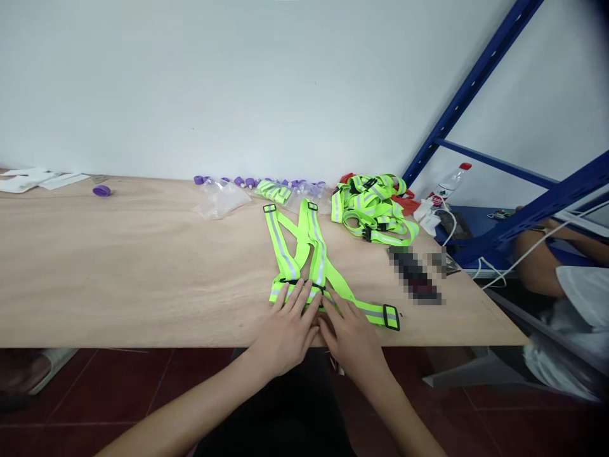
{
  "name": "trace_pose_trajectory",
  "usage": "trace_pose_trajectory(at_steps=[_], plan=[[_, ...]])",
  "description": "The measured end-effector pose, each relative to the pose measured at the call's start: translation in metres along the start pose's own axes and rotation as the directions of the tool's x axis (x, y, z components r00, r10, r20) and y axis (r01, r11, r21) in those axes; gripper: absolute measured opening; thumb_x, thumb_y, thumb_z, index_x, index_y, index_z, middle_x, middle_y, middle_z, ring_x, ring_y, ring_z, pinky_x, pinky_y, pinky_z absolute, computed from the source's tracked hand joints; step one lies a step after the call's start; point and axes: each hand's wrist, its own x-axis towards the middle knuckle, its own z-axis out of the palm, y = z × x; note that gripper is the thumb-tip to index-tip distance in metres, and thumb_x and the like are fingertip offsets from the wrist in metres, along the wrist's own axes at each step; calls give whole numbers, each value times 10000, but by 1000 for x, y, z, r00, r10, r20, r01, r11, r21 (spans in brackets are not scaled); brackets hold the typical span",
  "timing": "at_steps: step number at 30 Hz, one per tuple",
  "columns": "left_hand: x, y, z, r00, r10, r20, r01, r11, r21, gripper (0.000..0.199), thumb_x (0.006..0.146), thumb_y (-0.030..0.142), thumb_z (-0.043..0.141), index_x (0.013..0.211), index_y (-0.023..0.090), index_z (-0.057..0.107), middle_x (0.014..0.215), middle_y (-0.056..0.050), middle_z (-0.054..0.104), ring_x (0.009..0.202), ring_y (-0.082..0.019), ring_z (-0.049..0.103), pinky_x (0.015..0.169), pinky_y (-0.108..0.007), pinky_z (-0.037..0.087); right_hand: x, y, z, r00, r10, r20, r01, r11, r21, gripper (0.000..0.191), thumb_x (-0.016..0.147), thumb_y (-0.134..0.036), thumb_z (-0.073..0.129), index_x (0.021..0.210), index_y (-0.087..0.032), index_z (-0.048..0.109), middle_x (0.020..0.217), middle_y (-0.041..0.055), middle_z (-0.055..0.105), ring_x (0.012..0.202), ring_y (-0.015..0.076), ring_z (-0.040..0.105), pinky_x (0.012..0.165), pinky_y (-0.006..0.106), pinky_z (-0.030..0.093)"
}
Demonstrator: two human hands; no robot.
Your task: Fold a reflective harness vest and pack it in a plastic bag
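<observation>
A neon-yellow reflective harness with grey stripes and black buckles lies on the wooden table in front of me. Its two shoulder straps reach away from me, and one belt end with a black slider points right. My left hand lies flat on the lower belt, fingers stretched out. Beside it, my right hand rests on the belt too, fingers extended. The thumbs nearly meet at the table's front edge. Part of the belt is hidden under my fingers.
A heap of similar harnesses lies at the back right. Clear plastic bags, a folded bagged harness and several purple items line the wall. A bottle stands by the blue metal frame. Another person sits at the right.
</observation>
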Motion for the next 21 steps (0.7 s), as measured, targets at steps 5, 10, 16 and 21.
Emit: trace_pose_trajectory(at_steps=[5,10,16,21], plan=[[0,8,4,998,-60,27,63,993,-101,593,1042,463,325,1580,229,240,1651,-141,220,1530,-347,161,1199,-594,219,-8,22,-16,999,1,-35,6,981,196,343,1027,-286,425,1296,-179,608,1354,109,604,1177,244,619,939,364,562],[2,3,6,999,-18,33,23,989,-149,634,1028,523,344,1579,226,241,1647,-143,231,1538,-334,132,1212,-581,195,-39,89,-38,979,187,-79,-171,969,178,423,976,-447,535,1345,-246,583,1363,91,597,1242,286,581,1041,453,503],[3,5,3,1000,-11,19,14,985,-173,626,1026,518,357,1571,224,266,1631,-138,279,1535,-314,160,1223,-589,157,-64,126,-44,939,313,145,-343,881,326,475,906,-493,588,1313,-249,617,1276,103,657,1164,322,629,1001,495,533],[3,12,1,998,-70,-12,67,985,-160,571,1015,506,393,1535,274,349,1628,-120,295,1524,-343,185,1186,-711,74,-55,121,-52,882,417,218,-466,713,523,476,820,-523,710,1208,-249,683,1189,101,697,1081,316,671,922,430,581]])
